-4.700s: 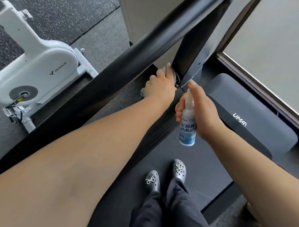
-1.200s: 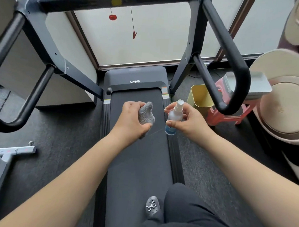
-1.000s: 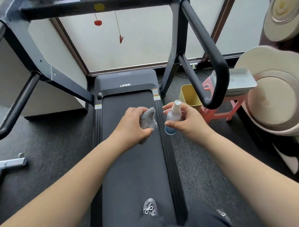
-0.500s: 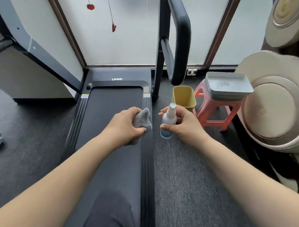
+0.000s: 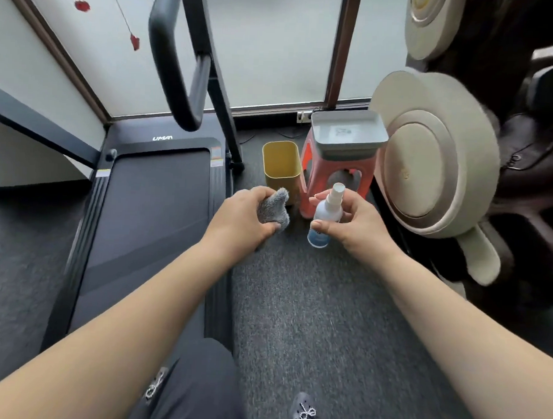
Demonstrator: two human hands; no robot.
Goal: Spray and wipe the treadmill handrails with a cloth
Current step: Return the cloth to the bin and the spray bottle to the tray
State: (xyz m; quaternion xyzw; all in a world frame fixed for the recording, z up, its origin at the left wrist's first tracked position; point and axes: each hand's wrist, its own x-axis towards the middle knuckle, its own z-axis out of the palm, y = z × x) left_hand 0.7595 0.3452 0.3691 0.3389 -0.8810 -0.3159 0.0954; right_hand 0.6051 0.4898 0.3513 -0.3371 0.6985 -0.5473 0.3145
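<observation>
1. While the dark carpet (image 5: 312, 306) fills the lower frame, the treadmill (image 5: 155, 188) runs up the left, its black handrail (image 5: 170, 62) looping at upper centre.
2. A yellow bin (image 5: 280, 165) and a red stool (image 5: 337, 167) sit mid-frame, just beside each other.
3. The left hand (image 5: 240, 220) is clenched round a grey cloth (image 5: 273, 207), centre frame.
4. The right hand (image 5: 353, 223) grips a spray bottle (image 5: 325, 214), tilted, nozzle end up.

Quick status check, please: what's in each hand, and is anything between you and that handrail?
Left hand shut on grey cloth. Right hand shut on spray bottle. Black handrail ahead, untouched, nothing blocking it.
</observation>
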